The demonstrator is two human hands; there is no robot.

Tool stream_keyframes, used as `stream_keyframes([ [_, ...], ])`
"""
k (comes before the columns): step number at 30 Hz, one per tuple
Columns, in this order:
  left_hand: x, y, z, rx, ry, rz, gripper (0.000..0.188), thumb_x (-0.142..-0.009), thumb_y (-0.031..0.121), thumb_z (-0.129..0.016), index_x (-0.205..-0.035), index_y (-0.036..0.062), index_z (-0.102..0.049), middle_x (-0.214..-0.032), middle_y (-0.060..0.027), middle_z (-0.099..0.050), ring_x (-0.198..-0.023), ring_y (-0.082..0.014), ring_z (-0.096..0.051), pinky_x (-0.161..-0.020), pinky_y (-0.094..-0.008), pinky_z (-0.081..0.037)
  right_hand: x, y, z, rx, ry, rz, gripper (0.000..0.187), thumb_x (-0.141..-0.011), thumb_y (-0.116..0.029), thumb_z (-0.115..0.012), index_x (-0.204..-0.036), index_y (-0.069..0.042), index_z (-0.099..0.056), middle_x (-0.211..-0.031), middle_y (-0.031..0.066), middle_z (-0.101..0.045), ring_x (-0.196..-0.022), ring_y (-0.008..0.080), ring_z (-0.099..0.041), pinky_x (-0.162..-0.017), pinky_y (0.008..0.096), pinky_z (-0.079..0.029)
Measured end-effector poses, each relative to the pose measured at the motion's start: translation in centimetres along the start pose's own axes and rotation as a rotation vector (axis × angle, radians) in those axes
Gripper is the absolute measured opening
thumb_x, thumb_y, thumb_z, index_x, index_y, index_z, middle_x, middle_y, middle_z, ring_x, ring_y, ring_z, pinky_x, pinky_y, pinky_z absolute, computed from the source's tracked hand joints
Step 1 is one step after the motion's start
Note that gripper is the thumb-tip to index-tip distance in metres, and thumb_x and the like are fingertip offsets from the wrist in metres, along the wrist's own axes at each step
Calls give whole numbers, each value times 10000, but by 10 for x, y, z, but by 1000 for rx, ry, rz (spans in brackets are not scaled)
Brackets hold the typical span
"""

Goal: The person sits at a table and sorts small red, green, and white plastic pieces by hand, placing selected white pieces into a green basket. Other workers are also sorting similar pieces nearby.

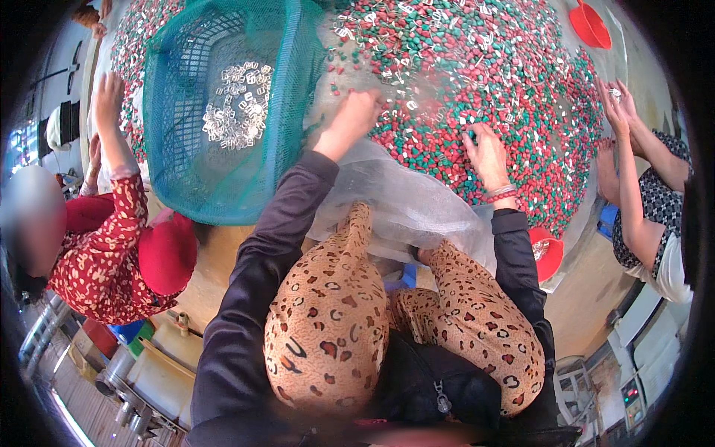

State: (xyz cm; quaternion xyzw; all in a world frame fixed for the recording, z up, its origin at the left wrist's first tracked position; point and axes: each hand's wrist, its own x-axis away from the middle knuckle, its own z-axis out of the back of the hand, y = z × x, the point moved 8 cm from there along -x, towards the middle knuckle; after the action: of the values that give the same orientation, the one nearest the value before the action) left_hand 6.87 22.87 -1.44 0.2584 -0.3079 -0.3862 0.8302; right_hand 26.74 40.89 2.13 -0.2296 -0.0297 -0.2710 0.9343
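Observation:
A wide pile of small red and green pieces (439, 160), mixed with white clip-like pieces (412, 105), spreads in front of me on a clear plastic sheet (402, 190). At the pile's near left edge is my left hand (356, 114), its fingers curled closed; what they hold is hidden. My right hand (489, 158), with a red band at the wrist, rests on the pile farther right. Its fingers bend down toward the thumb, and I cannot make out what is between them. Left of my left hand stands a teal basket (175, 182) holding many white clip-like pieces (238, 112).
Green netting (298, 97) drapes over the basket's right side. A red scoop (590, 26) lies at the far right, and a red bowl (546, 257) with white pieces stands nearer. Co-workers sit on both sides: a red patterned sleeve (123, 216) left, bare hands (617, 108) right.

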Motion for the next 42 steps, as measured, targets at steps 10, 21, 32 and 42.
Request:
stream_keyframes([
  [10,-43,77,-19,-277,7,-628,201,-802,114,-621,-1002,133,-635,-1021,-62,-603,-1015,-290,-547,-853,-386,-482,1,-6,2,-939,-235,-301,184,-912,-228,-602,-984,-63,-638,-799,-18,-578,-667,62,-494,-543,236,-420],
  [21,-39,104,-16,-444,152,-693,258,-764,89,-622,-1010,154,-669,-1074,-71,-544,-1057,-272,-513,-880,-386,-458,6,-8,-4,-853,-317,-211,218,-902,-187,-593,-953,10,-669,-813,28,-675,-731,99,-595,-691,281,-480],
  [32,-55,69,22,-137,68,-261,145,-823,232,-680,-867,95,-704,-835,-34,-626,-773,-195,-622,-663,-318,-503,11,13,0,-421,-336,-204,303,-901,-259,-618,-790,18,-565,-653,33,-510,-582,103,-480,-588,298,-436],
  [42,-23,44,-5,1238,-368,193,148,-893,110,-556,-999,27,-618,-778,13,-540,-650,-58,-504,-531,-195,-390,10,-59,-21,28,-68,314,439,-762,-76,-611,-1197,-119,-574,-1002,147,-514,-979,320,-502,-823,429,-440],
])
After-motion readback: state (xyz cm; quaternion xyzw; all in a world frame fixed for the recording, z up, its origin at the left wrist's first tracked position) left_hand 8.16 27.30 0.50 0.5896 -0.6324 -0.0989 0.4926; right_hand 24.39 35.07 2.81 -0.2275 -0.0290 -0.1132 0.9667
